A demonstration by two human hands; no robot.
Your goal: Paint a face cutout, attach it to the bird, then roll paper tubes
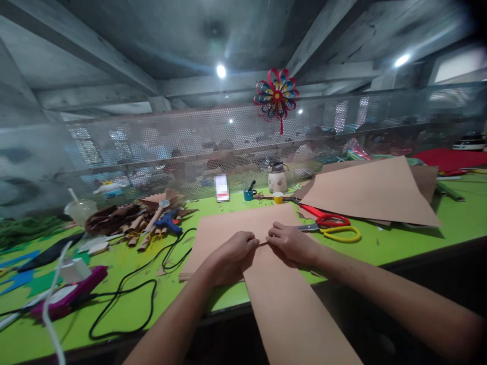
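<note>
A long brown paper strip (292, 314) runs from the table down over its front edge toward me. Its far end is pinched between the fingers of my left hand (234, 249) and my right hand (291, 242), which face each other closely. A narrow fold or rolled edge shows between the fingertips. Beneath both hands lies a stack of brown paper sheets (220, 228). Scissors (340, 234) with red and yellow handles rest just right of my right hand, the grey blade pointing toward it.
Large brown sheets (373, 192) lie to the right. On the left are a blue glue gun (169, 221), its looping black cord, small paper rolls (142, 233) and a purple power strip (72, 294). A phone (221, 188), jug (277, 178) and yellow spool (278, 197) stand behind.
</note>
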